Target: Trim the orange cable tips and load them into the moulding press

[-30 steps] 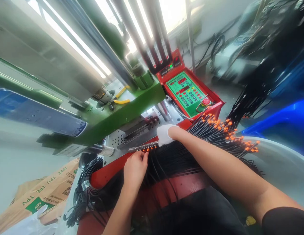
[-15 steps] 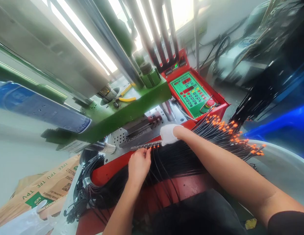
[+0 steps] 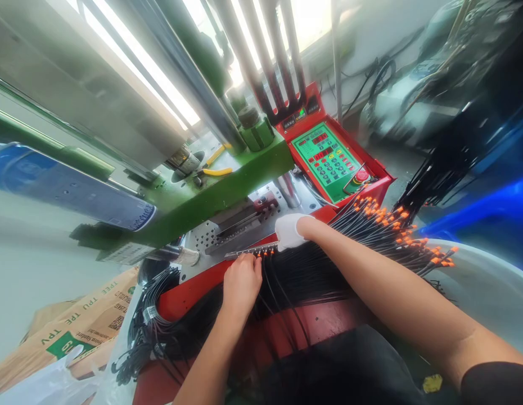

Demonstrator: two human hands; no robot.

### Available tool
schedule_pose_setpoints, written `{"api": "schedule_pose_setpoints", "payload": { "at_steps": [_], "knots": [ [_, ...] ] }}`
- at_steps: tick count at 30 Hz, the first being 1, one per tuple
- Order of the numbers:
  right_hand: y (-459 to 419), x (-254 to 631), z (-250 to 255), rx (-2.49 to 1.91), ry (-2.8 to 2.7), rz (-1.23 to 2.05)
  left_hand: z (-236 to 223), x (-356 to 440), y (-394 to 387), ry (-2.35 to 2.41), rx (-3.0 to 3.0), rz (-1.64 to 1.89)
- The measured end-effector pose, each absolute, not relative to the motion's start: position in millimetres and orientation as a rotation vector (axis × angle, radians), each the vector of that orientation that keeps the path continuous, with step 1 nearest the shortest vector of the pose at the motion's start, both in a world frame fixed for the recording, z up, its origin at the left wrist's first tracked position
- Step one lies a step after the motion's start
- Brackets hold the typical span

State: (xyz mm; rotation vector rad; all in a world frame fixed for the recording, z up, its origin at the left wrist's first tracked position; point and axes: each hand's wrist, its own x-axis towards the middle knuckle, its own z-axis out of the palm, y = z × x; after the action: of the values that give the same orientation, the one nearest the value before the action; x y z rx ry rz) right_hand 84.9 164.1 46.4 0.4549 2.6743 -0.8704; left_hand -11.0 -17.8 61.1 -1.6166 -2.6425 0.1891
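Note:
My bare left hand [image 3: 241, 283] rests on black cables at the near edge of a narrow metal fixture bar [image 3: 249, 251], its fingers curled and pinching at an orange-tipped cable end seated in the bar. My right hand [image 3: 289, 231], in a white glove, is closed on the bar's right end. Black cables [image 3: 303, 275] run from the bar toward me over the red machine table [image 3: 189, 289]. A fan of loose orange-tipped cables [image 3: 388, 228] lies to the right of my right forearm.
A green press frame [image 3: 219, 194] with steel columns stands behind the bar. A red and green control panel [image 3: 329, 160] sits at the back right. Yellow-handled pliers [image 3: 217, 169] lie on the frame. Bundled black cables [image 3: 147, 326] and a TPU paper sack [image 3: 82, 326] are lower left.
The view shifted slightly. My left hand crept a little right along the bar, toward the gloved hand. My right hand kept its hold.

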Motion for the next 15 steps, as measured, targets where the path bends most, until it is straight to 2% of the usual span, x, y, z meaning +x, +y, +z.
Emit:
{"api": "schedule_pose_setpoints", "payload": {
  "at_steps": [10,15],
  "knots": [
    [163,85,46,0.438,2.711,-0.841,71,-17,-37,-2.679,-1.53,-0.159],
    [161,85,47,0.426,2.716,-0.817,66,-20,-43,-2.798,-1.496,0.014]
  ]
}}
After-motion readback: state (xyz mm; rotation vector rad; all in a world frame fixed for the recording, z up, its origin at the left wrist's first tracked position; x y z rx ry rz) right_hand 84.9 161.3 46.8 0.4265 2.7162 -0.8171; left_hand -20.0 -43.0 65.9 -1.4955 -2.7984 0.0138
